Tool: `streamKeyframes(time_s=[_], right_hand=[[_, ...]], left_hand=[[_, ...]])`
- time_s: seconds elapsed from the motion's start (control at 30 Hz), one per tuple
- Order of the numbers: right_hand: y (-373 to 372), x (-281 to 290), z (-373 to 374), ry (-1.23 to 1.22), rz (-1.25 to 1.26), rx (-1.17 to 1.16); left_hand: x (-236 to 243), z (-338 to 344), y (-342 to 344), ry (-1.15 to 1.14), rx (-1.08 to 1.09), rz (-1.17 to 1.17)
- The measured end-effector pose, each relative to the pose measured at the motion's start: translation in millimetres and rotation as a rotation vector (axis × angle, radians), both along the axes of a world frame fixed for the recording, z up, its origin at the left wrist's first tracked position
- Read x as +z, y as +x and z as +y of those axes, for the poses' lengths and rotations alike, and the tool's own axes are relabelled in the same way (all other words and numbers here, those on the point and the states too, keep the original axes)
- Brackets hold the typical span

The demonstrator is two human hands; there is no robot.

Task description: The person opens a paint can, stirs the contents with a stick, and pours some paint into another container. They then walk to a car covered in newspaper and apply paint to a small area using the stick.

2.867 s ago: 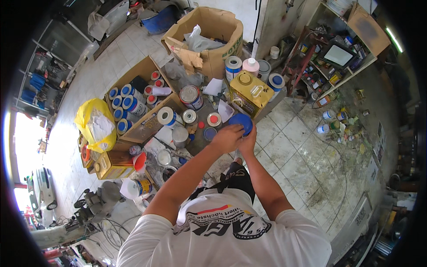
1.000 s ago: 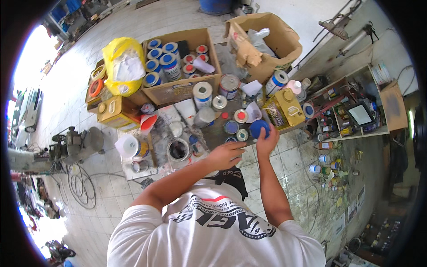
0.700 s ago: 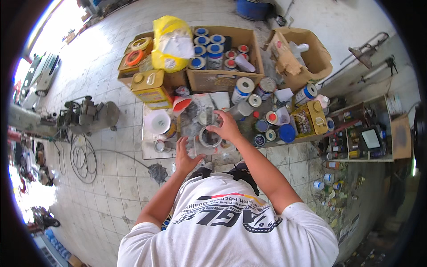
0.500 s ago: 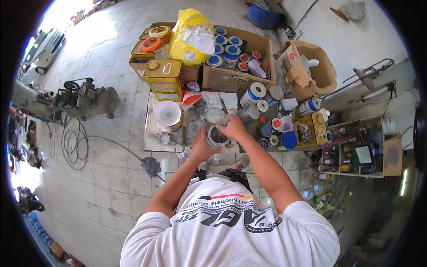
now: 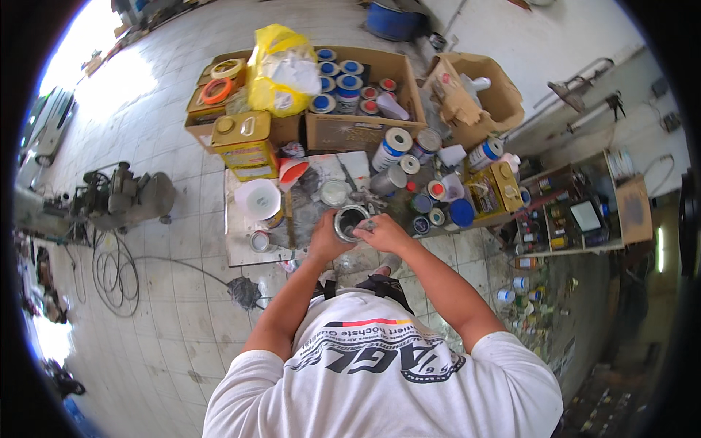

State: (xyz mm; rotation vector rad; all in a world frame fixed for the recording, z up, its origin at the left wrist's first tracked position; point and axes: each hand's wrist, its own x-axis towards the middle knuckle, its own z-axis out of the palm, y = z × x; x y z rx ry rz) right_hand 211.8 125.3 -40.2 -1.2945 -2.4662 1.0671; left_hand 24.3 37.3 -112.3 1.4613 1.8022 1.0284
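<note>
A round metal can (image 5: 340, 225) with a dark inside stands uncovered at the table's near edge. My left hand (image 5: 328, 241) is wrapped round its left side and grips it. At the can's right rim my right hand (image 5: 384, 235) has its fingers pinched together. Something small and greyish shows at those fingertips, too small to name. Just beyond the can lies a round, pale-grey lid or shallow tub (image 5: 334, 192), apart from both hands. A grey metal can (image 5: 388, 180) stands to its right, and a white bowl-like cup (image 5: 258, 199) to the left.
Along the back stand a yellow tin (image 5: 244, 142), a yellow plastic bag (image 5: 274, 91) and a cardboard box (image 5: 328, 135) of blue- and red-capped cans. More cans and a blue lid (image 5: 461, 212) crowd the right side. A small open can (image 5: 260, 241) sits at the near left.
My right hand has left the pale round lid or tub and come down to the can's right rim. My left hand stays on the can. The whole view has shifted.
</note>
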Motion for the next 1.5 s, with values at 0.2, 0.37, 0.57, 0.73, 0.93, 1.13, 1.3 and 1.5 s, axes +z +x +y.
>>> streamKeyframes(time_s=[0.2,0.37,0.57,0.73,0.93,1.13,1.3,1.5], right_hand=[[-7,4,-12,0.181,0.172,0.005],[18,26,-18,0.052,-0.100,0.099],[8,-10,-22,0.149,0.177,0.067],[22,10,-20,0.281,-0.028,0.038],[21,18,-28,0.124,-0.104,0.141],[18,-5,-34,0.245,0.074,0.038],[26,20,-30,0.278,-0.126,0.076],[22,-4,-37,0.076,-0.031,0.032]], left_hand=[[0,-1,1,0.008,-0.112,0.034],[-17,-8,-9,0.095,-0.121,0.019],[-6,-2,-4,0.123,-0.179,0.070],[-1,-6,-9,0.125,-0.194,0.057],[-11,-6,-14,0.128,-0.209,0.059],[-11,-3,-11,0.146,-0.232,0.064],[6,-2,-12,0.091,-0.284,0.037],[-7,0,-10,0.174,-0.254,0.113]])
